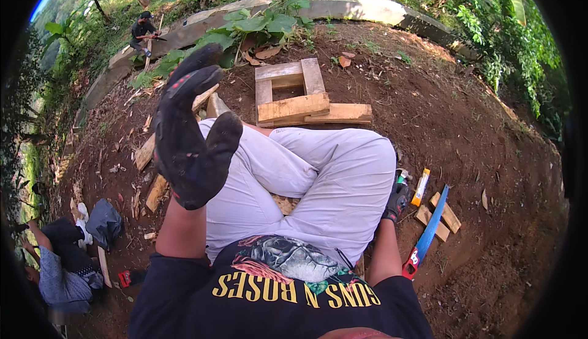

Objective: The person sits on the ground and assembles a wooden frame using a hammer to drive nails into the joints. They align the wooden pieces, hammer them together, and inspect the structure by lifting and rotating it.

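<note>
My left hand (191, 134), in a black work glove, is raised in front of my left knee. Its fingers and thumb stand apart with nothing between them. Beside my right thigh, my gloved right hand (397, 200) is low by the ground, partly hidden by the leg. Its fingers are curled at a small green and silver object (402, 177) that I cannot make out. Just right of it lies a yellow-orange and white packet (421, 187). A handsaw (430, 232) with a blue blade and red handle rests across two short wood pieces (450, 213).
Ahead of my crossed legs lies a square frame of wooden boards (312, 77) with loose blocks (338, 113) at its near side. Wood offcuts (157, 192) lie to the left. One person (144, 31) sits far left by a concrete edge (208, 17); another (64, 265) is near left.
</note>
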Demonstrator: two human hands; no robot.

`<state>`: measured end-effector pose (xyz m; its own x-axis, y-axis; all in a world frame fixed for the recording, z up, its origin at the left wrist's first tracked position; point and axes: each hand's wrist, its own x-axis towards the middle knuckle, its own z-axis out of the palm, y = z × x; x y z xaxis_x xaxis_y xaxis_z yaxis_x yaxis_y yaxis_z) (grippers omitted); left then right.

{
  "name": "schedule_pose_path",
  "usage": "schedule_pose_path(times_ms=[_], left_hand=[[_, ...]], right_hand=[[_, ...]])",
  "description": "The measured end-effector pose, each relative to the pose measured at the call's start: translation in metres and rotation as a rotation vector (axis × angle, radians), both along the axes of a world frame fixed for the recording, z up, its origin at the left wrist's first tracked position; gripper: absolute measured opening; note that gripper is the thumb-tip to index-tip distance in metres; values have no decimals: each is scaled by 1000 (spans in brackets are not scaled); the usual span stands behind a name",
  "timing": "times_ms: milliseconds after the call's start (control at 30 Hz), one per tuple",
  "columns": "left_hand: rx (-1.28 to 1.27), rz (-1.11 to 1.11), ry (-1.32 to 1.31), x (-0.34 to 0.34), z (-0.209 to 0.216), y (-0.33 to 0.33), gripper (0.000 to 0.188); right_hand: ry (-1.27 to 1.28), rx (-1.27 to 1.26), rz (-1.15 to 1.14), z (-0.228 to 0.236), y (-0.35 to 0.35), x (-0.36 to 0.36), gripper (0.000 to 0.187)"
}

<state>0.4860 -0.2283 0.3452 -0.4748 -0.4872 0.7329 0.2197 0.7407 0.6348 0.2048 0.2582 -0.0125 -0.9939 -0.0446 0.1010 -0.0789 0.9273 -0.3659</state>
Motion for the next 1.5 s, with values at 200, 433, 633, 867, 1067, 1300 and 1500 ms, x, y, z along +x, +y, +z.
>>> schedule_pose_path(times_ms=[200, 433, 633, 867, 1067, 1300, 1500], left_hand=[[99, 14, -956, -86, -153, -36, 75], [-109, -125, -1254, -148, -266, -56, 116], [-264, -166, -1308, -165, -291, -45, 103], [-363, -30, -1255, -167, -289, -34, 63], [-375, 50, -1271, -169, -288, -24, 58], [-346, 58, -1281, -169, -288, -24, 60], [-363, 68, -1272, -169, -291, -25, 64]], right_hand=[[60, 49, -4, 5, -25, 6, 29], [10, 4, -3, 14, -29, 8, 24], [18, 42, -32, 17, -23, 9, 22], [38, 97, -15, 3, -17, 5, 23], [72, 131, 4, -6, -12, 1, 24], [56, 117, 7, 2, -17, 3, 26], [45, 129, -5, 7, -22, 4, 28]])
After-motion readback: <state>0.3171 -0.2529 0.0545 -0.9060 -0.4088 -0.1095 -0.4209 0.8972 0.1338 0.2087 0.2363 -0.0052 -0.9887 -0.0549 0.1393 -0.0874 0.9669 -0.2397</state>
